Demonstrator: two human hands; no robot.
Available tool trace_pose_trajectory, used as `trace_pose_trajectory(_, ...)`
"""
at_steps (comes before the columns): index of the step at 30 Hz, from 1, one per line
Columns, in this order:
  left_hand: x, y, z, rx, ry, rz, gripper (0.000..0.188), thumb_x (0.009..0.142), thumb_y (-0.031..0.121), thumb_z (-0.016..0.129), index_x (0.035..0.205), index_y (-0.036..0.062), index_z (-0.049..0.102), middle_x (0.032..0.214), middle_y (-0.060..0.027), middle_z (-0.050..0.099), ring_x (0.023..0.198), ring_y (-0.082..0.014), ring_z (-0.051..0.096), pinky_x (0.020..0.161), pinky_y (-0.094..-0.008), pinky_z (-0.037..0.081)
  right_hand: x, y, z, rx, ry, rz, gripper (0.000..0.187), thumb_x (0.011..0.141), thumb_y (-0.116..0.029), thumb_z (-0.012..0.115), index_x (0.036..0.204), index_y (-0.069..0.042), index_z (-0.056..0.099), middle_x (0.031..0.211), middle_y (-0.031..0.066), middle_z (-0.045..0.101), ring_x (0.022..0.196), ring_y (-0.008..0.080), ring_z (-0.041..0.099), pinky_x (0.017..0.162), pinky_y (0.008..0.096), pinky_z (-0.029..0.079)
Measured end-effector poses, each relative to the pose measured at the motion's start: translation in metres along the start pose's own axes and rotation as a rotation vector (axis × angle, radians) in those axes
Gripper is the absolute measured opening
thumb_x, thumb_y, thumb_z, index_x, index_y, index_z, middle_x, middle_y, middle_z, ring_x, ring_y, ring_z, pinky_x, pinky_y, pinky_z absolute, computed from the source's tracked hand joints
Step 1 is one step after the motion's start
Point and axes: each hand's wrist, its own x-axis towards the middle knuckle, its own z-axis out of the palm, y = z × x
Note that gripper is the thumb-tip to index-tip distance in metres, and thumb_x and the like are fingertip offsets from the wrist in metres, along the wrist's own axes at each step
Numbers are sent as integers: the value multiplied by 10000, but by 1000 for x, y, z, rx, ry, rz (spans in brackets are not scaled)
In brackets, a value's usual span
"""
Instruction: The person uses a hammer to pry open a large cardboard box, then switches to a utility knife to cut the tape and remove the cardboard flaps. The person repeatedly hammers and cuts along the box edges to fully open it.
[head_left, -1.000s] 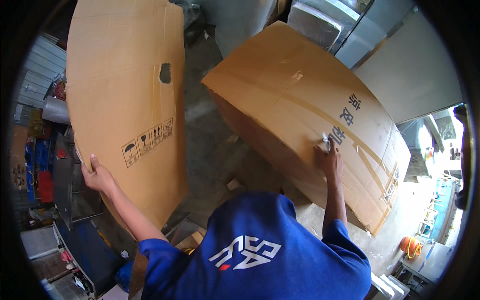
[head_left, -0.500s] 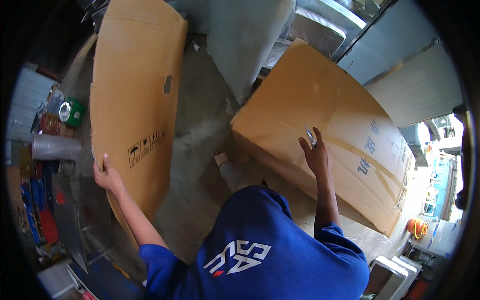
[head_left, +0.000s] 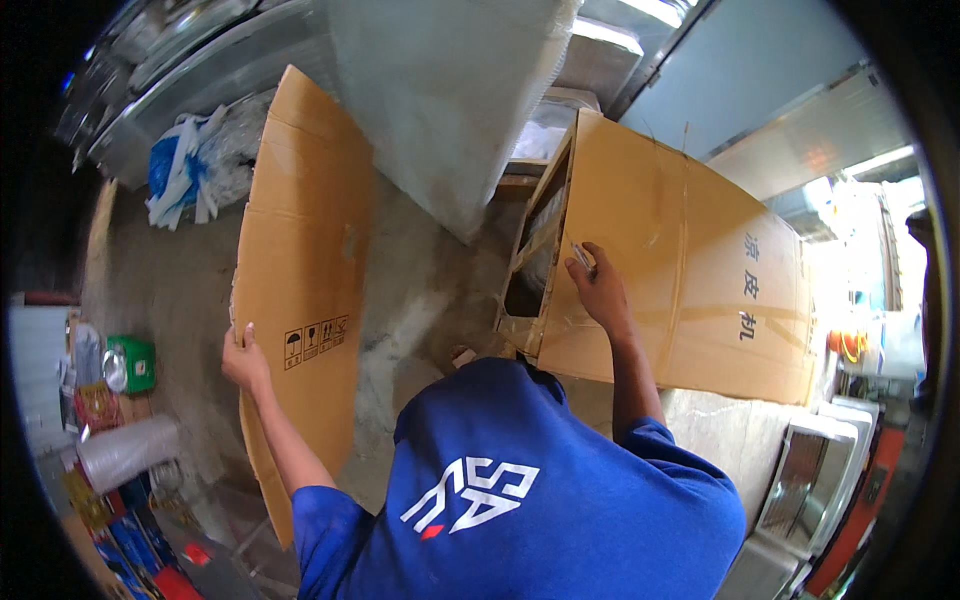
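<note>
A tall, flat sheet of brown cardboard (head_left: 300,260) stands on edge at my left. My left hand (head_left: 245,360) is closed around its near left edge, with the thumb on the printed side. To the right lies a large cardboard box (head_left: 650,250), its end facing me partly open, with something wrapped and shiny dimly visible inside. Above the box's edge, beside that opening, my right hand (head_left: 603,290) pinches a slim silvery tool (head_left: 583,257), perhaps a box cutter. Whether the tool touches the cardboard I cannot tell.
A big pale wrapped panel (head_left: 450,90) rises between sheet and box. Crumpled plastic wrap (head_left: 205,165) lies beyond the sheet. At far left are a green container (head_left: 130,363) and a plastic-film roll (head_left: 128,450). White-framed metal trays (head_left: 805,480) stand at lower right.
The view has shifted, and the box's open end now shows. My right hand has come to the box's near edge. The cardboard sheet appears more edge-on, still in my left hand.
</note>
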Motion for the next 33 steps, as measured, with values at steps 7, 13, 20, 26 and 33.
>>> trace_pose_trajectory(7, 117, 45, 104, 65, -219, 172, 294, 893, 278, 770, 1061, 40, 728, 972, -200, 748, 883, -390, 719, 735, -481, 541, -24, -27, 17, -41, 191, 170, 537, 964, -390, 698, 1331, -8, 606, 1078, 295, 704, 991, 395, 707, 880, 457, 534)
trace_pose_trajectory(13, 226, 6, 239, 25, -461, 225, 242, 931, 182, 720, 1063, -20, 702, 1013, -225, 741, 963, -433, 700, 788, -491, 532, -55, -78, 73, 13, 340, 390, 527, 985, -418, 667, 1328, -23, 611, 1121, 264, 712, 1055, 394, 696, 923, 445, 522)
trace_pose_trajectory(20, 297, -25, 335, 31, -835, 36, 281, 980, 132, 571, 1140, -71, 683, 1108, -230, 732, 993, -345, 690, 851, -445, 522, -39, -160, 118, -41, 260, 504, 521, 987, -458, 654, 1322, -61, 623, 1117, 242, 716, 1037, 370, 699, 909, 430, 526)
trace_pose_trajectory(26, 294, -20, 372, 332, -587, 73, 758, 984, 350, 600, 1581, 20, 268, 1624, -272, 255, 1357, -426, 450, 1067, -540, 438, -44, -147, 159, 36, 343, 566, 446, 1007, -404, 633, 1264, -42, 587, 1010, 208, 698, 920, 328, 694, 820, 419, 530)
trace_pose_trajectory(33, 159, 49, 407, 219, -996, 928, 659, 950, 339, 647, 1466, -16, 444, 1474, -283, 421, 1317, -442, 462, 1083, -550, 399, -94, -119, 211, 281, 274, 773, 340, 1059, -335, 531, 1186, -21, 506, 915, 211, 666, 762, 312, 706, 694, 450, 552)
